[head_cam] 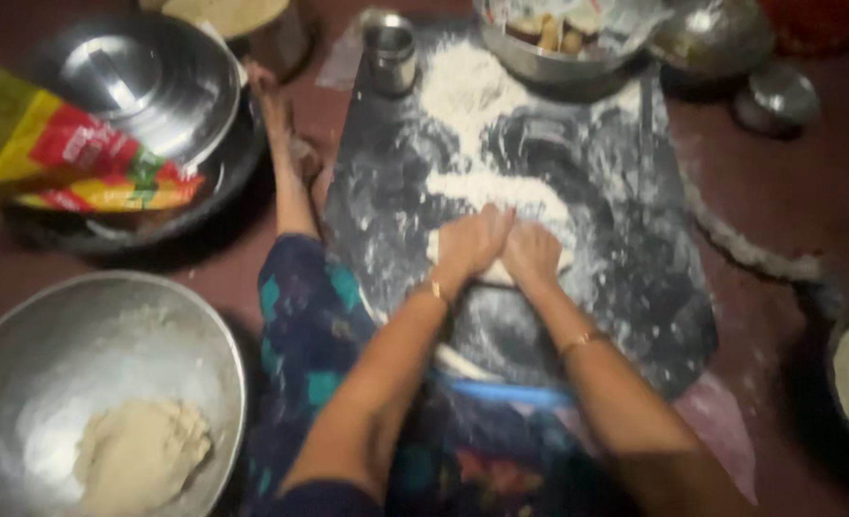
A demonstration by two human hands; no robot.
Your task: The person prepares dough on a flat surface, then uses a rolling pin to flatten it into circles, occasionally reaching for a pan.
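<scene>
Here, a soft, pliable dough piece (497, 271) is pressed flat-palmed, not gripped, under the left hand (469, 244) and right hand (532, 254) on a floured slab (635, 287), best handled from its edges.

a dark reddish floor (759, 191) carries everything. a dark, flour-dusted board (625, 287) lies on it in the middle. at lower left sits a wide steel bowl (22, 354), above it a dark round tray (223, 182). a small steel cup (389, 48) and another steel bowl (539, 67) stand at the board's far edge.
</scene>
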